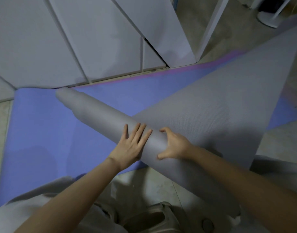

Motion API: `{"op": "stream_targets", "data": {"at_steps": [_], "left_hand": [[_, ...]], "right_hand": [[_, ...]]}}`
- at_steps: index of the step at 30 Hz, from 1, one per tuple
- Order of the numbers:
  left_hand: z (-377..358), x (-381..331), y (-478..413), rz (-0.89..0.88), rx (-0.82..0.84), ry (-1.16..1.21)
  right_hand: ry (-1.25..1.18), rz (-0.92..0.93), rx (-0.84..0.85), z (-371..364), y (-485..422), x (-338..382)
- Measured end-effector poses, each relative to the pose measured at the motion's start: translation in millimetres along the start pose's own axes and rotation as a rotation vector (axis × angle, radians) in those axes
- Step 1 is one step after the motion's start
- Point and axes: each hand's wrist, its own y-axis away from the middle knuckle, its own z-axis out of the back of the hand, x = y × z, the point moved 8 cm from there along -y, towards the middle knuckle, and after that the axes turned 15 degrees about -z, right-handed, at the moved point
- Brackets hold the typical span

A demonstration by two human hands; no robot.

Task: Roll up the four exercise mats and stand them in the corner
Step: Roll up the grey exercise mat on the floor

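1. A blue mat [43,132] lay flat and unrolled on the tiled floor [152,185]. It filled the left and centre of the view, with its far edge against the base of the white cabinet doors [94,39].
2. A pink-purple strip [186,69] ran along that far edge. Could not tell if it was a separate mat or just colour on the blue one.
3. The grey mat [97,113] was partly rolled. The roll lay diagonally on top of the blue mat, its far end near the cabinet base at upper left and its near end running down to the lower right over the floor.
4. The left hand [131,145] lay flat on the left side of the roll, about mid-length. Its grip was open, fingers straight and slightly spread, palm pressed on the mat.
5. The right hand [174,145] sat just beside it on the roll's right side. The grip was closed round the grey mat, with the fingers curled over the top and the thumb hooked on the near side.
6. The two hands were close together but not touching.
7. The unrolled part of the grey mat stretched flat from the roll toward the upper right, overlapping the blue mat.
8. A white fan base [268,19] stood on the floor at far upper right, well apart from the mats.
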Motion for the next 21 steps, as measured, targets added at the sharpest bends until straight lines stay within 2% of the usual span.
{"op": "stream_targets", "data": {"at_steps": [8, 11, 14, 18, 21], "left_hand": [[4, 2, -11, -0.141, -0.010, -0.028], [10, 5, -17, -0.157, -0.036, -0.007], [7, 21, -20, -0.116, -0.035, 0.060], [5, 30, -30, -0.080, 0.057, 0.194], [8, 23, -40, -0.082, 0.100, 0.201]], "right_hand": [[-0.247, 0.014, 0.315, 2, -2, -7], [-0.262, -0.005, 0.342, 2, -3, -4], [-0.089, 0.030, 0.194, 6, -2, 13], [0.455, 0.000, -0.269, 2, 19, 34], [0.486, 0.000, -0.351, 2, 25, 30]]}}
